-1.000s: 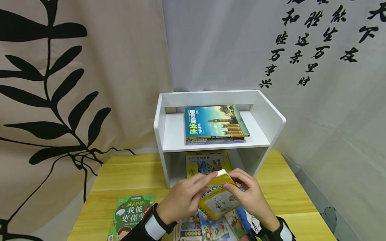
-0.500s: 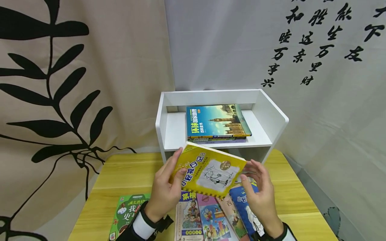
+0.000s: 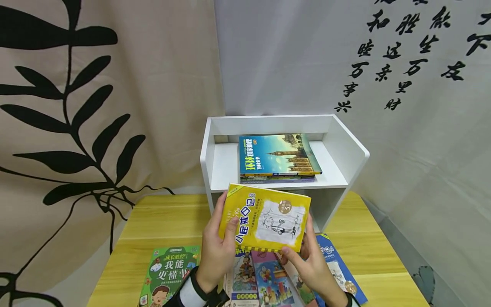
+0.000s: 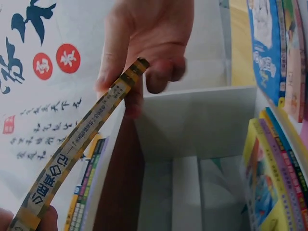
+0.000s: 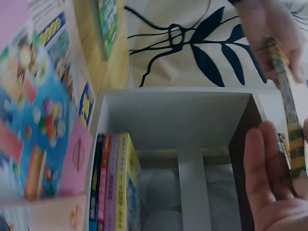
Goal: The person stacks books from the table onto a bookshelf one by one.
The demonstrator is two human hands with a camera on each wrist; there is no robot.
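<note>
The left hand (image 3: 216, 251) grips the left edge of the yellow book (image 3: 265, 217), thumb laid on the front cover and fingers behind, so that the cover faces up towards the person. From the left wrist view the same book (image 4: 82, 139) shows as a thin spine edge pinched at both ends, which suggests that each hand takes one side to keep it flat and steady. The right hand (image 3: 308, 264) clamps the lower right corner, thumb on the bottom edge and fingers curled up behind the cover; in the right wrist view its palm (image 5: 269, 187) lies just beside the book's spine. The book is held in the air between the two hands, above the fan of books (image 3: 268, 281) lying on the bench (image 3: 153, 221) beneath the hands, and in front of the white shelf (image 3: 345, 149). To the left of the left hand lies a green book (image 3: 168, 273); beyond the hands a stack of books (image 3: 278, 157) rests flat on the shelf's upper level.

Compared with half a second ago, the yellow book is turned more squarely to the person and less tilted, and the right hand, then open beside the book with fingers spread, now holds its corner. A second ago the book was low over the fan, edge-up between both hands.
</note>
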